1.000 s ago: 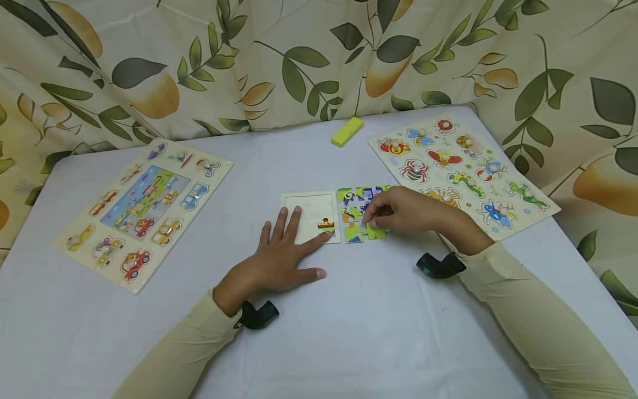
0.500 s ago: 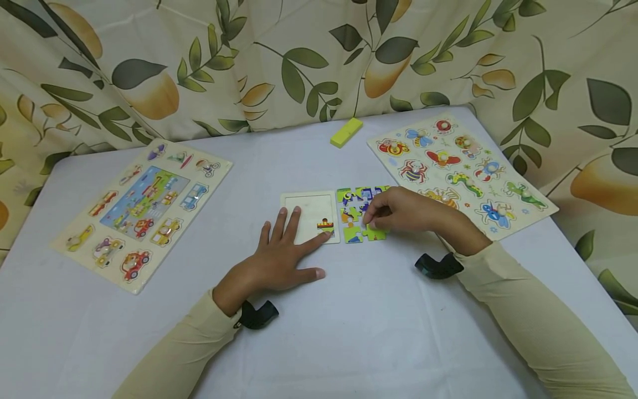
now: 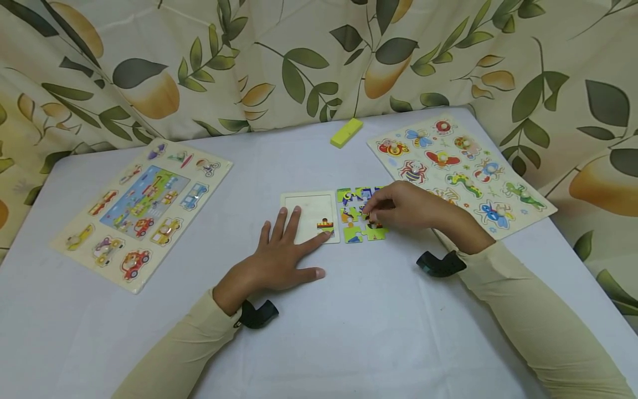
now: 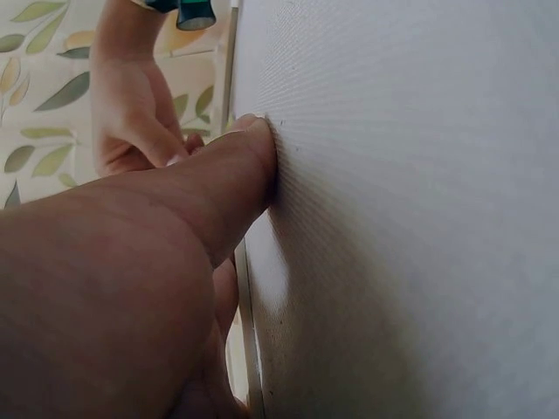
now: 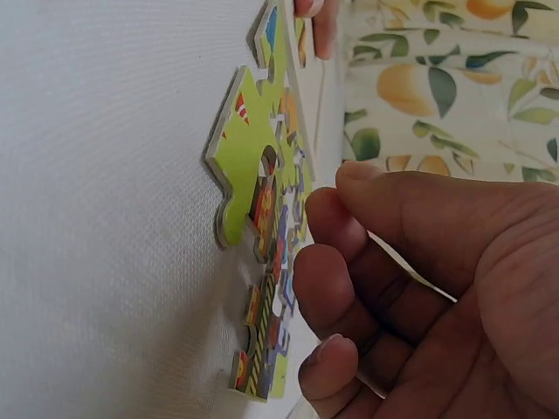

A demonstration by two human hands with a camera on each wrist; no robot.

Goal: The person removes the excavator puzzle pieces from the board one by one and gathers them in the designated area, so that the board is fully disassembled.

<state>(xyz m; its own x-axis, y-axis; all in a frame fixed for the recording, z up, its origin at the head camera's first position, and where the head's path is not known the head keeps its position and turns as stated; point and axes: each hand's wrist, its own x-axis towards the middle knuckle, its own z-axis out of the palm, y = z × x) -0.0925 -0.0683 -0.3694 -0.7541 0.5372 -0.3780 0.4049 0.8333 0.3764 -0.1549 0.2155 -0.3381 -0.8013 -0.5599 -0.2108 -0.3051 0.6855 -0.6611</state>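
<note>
My left hand lies palm down with spread fingers across a cream puzzle frame, its index fingertip on a puzzle piece with red and yellow print in the lower right corner. In the left wrist view, the thumb lies along the tablecloth. My right hand hovers over loose, colourful jigsaw pieces grouped beside the frame. In the right wrist view its fingers are curled, thumb and index tips together, with no piece visible between them. A green piece lies close by; the hand covers part of the group in the head view.
A vehicle puzzle board lies at the left, and an insect puzzle board at the right, partly under the right forearm. A small yellow block sits toward the back edge. A leaf-print curtain hangs behind the table.
My right hand has risen slightly; a red and dark print shows below its thumb where green showed before. The left hand stays in place.
</note>
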